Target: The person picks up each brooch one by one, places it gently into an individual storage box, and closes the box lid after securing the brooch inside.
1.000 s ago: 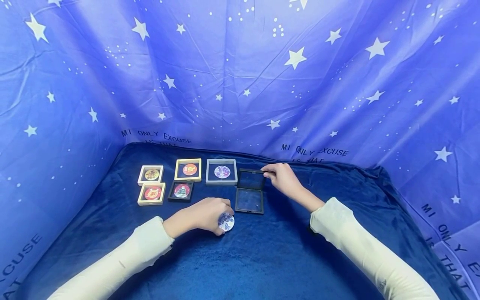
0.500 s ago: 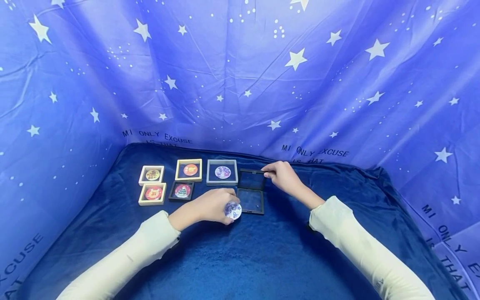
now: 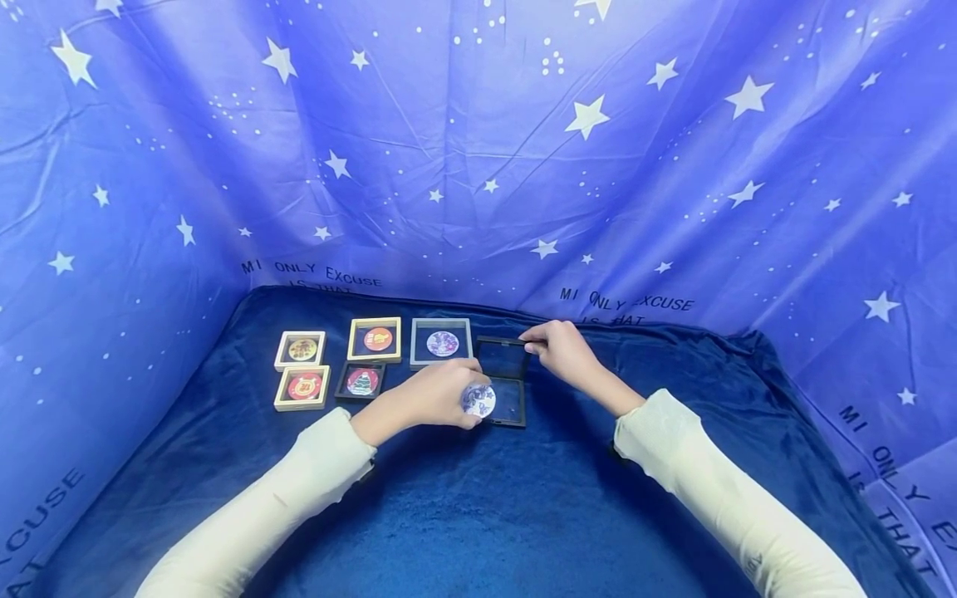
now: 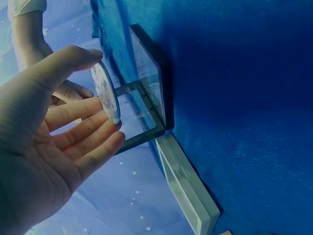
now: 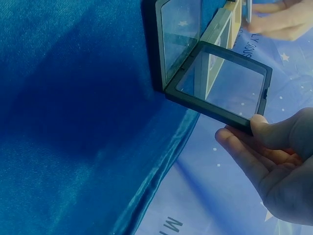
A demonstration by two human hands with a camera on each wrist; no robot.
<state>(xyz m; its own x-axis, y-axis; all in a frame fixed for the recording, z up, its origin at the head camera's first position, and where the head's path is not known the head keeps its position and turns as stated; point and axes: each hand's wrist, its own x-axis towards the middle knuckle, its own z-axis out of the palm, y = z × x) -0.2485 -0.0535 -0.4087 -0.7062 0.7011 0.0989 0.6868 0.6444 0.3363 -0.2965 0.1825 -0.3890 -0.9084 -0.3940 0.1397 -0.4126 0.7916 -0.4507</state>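
My left hand [image 3: 434, 396] pinches a round badge [image 3: 479, 401], white with a purple print, between thumb and fingertips. In the left wrist view the badge [image 4: 105, 93] is tilted and held by its rim, apart from the case behind it. A black hinged display case [image 3: 508, 425] with clear film panes stands open on the cloth, its lower half partly covered by the badge in the head view. With thumb and fingers, my right hand [image 3: 564, 355] grips the corner of the raised lid [image 5: 220, 113], which stands up from the hinge.
Left of the black case is a grey case [image 3: 441, 365] with a purple badge inside. Further left lie a yellow case [image 3: 376, 360], a small black case [image 3: 361, 396] and two cream cases [image 3: 301, 365] [image 3: 301, 405], each holding a badge. A starry curtain [image 3: 449, 124] surrounds the blue cloth.
My left hand has carried the badge up and to the right, from the cloth in front to over the black case's lower half. The right hand keeps its grip on the lid.
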